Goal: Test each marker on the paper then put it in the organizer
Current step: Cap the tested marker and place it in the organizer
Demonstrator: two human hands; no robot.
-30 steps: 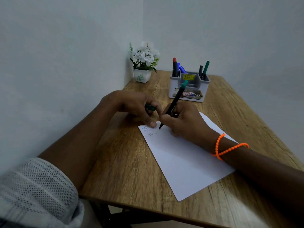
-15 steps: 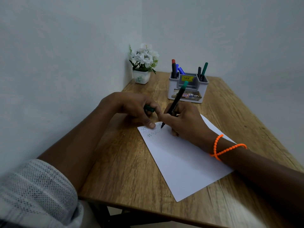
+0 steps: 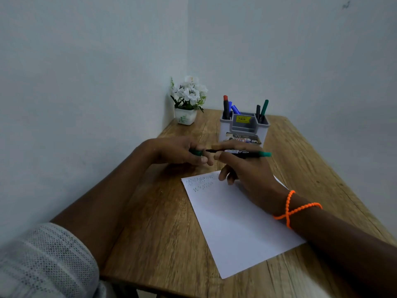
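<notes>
Now the green marker point(image 3: 238, 152) is no longer touching the paper point(image 3: 236, 218); it is lifted up and lying sideways, its tip pointing at the green cap point(image 3: 196, 152). Going left to right: one small pot of white flowers point(image 3: 188, 100) is standing in the far corner of the wooden table point(image 3: 163, 233). The left hand point(image 3: 180, 151) is curling around the cap. The right hand point(image 3: 247, 168) is gripping the marker, with an orange bracelet point(image 3: 296, 208) on its wrist. Behind the hands one organizer point(image 3: 243, 130) is holding five markers: one red point(image 3: 225, 106) and two blue point(image 3: 235, 109) on its left, one black point(image 3: 257, 111) and one green point(image 3: 264, 107) on its right. Three wiggly test lines are showing on the one sheet.
</notes>
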